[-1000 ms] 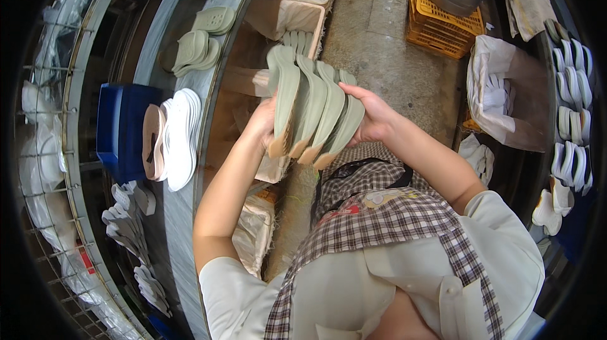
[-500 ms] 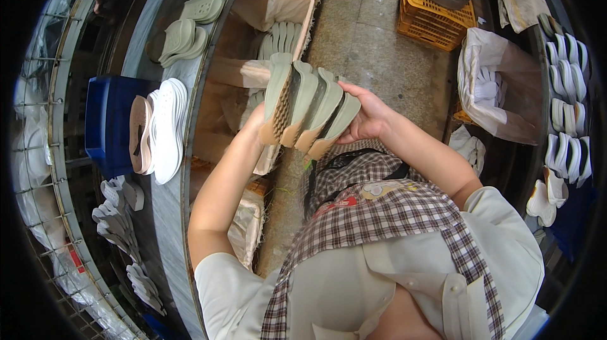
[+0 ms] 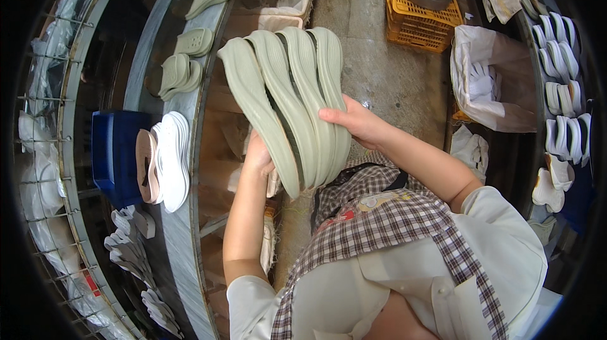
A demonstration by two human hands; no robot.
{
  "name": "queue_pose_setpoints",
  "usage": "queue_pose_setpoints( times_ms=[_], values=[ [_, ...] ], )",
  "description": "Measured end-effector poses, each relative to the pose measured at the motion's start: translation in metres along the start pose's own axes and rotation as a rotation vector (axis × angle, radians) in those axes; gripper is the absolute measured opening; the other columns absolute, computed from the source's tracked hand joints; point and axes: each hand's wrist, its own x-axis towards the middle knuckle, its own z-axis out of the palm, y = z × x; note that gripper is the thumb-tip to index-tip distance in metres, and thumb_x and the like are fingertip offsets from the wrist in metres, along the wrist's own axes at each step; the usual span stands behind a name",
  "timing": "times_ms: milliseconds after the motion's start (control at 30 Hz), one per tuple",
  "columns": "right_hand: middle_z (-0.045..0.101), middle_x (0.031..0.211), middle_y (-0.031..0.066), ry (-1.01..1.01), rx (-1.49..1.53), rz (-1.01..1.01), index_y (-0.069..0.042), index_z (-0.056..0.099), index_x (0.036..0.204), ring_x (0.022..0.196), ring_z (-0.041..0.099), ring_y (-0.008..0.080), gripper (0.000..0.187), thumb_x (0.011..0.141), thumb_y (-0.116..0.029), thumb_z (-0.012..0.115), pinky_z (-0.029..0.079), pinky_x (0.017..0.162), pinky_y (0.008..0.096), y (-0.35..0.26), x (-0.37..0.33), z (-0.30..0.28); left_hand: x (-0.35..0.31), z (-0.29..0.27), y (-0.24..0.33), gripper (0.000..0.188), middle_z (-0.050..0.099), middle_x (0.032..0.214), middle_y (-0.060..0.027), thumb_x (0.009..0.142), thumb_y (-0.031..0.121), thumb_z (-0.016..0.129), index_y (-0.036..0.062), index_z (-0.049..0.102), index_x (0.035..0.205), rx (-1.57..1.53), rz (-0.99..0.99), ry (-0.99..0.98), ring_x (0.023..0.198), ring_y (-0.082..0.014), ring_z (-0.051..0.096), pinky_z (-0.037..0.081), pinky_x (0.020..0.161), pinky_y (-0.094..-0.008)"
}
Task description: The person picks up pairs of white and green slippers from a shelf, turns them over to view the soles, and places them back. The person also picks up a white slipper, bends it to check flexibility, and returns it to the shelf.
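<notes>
Four curved, pale green, foam-like shoe soles (image 3: pixel 298 112), held up right of the grey tabletop (image 3: pixel 176 248), fan out between left hand (image 3: pixel 258 155) and right hand (image 3: pixel 361 122), clamped on the outer sides, probably so inward pressure keeps them together.

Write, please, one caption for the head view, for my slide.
Left fingers and right fingers hold a fanned row of pale green shoe soles, blue bin at left.
</notes>
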Motion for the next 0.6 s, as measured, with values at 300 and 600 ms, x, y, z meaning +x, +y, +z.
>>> queue_pose_setpoints(
  times_ms=[300, 600],
  values=[
    [0.029, 0.136, 0.029, 0.03, -0.45, -0.126, 0.006, 0.021, 0.139, 0.13, 0.027, 0.0385, 0.104, 0.068, -0.047, 0.077, 0.024, 0.109, 0.0425, -0.021, 0.001, 0.0, 0.005, -0.014, 0.004, 0.052, 0.05, 0.13, -0.0153, 0.095, 0.033, 0.046, 0.0016, 0.037, 0.136, 0.158, 0.181, -0.103, 0.111, -0.026, 0.055, 0.052, 0.088, -0.039],
    [0.027, 0.137, 0.0252, -0.02, -0.864, -0.401, 0.005, 0.022, 0.139, 0.131, 0.024, 0.0382, 0.102, 0.067, -0.042, 0.077, 0.02, 0.111, 0.0425, -0.044, 0.003, -0.014, -0.006, -0.004, 0.021, 0.047, 0.052, 0.127, -0.0152, 0.092, 0.025, 0.054, 0.0008, 0.044, 0.131, -0.475, 0.014, -0.191, 0.111, -0.0271, 0.054, 0.049, 0.09, -0.0391]
  ],
)
